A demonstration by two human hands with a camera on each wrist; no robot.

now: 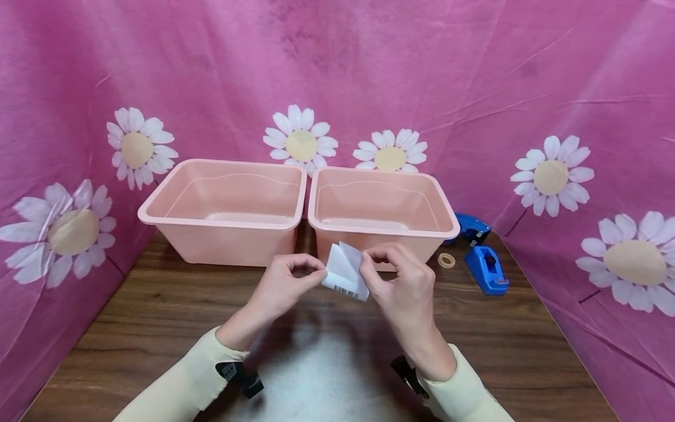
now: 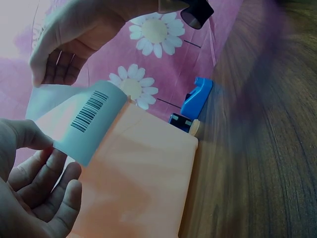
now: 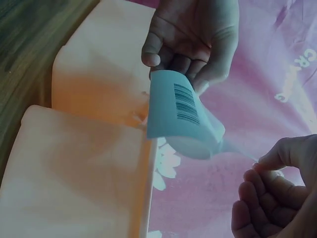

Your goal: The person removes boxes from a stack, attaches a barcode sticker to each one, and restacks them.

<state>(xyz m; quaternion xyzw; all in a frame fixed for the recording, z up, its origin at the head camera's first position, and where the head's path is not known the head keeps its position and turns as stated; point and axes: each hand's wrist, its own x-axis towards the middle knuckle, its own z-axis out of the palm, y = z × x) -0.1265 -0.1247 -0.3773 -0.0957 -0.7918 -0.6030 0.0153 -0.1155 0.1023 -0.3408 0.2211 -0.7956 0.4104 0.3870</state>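
Item, held in the air before the right-hand tub: one small white paper slip (image 1: 345, 274), curled, with a black barcode near its lower edge; whether folded or in two layers, I cannot tell. Left hand (image 1: 287, 282): thumb and finger pinching the slip's left edge. Right hand (image 1: 405, 280): thumb and finger pinching it at the right. Both wrists in cream sleeves (image 1: 176, 381) with black strapped devices (image 1: 239, 378). Beyond, at right: one blue tape dispenser (image 1: 486, 272); just beside it, one tan ring-shaped roll (image 1: 446, 260); behind, one blue-and-black tool (image 1: 471, 228), partly hidden by the right-hand tub. Containers, two, side by side: a pink plastic rectangular left-hand tub (image 1: 227, 245) and a matching right-hand tub (image 1: 379, 232), its front wall partly covered by slip and right hand; inner walls and part of each floor visible. Surface: dark brown wood-grain desk (image 1: 174, 328), light glare near the front. Surround: creased magenta cloth (image 1: 337, 58) printed with white, yellow-centred daisies.
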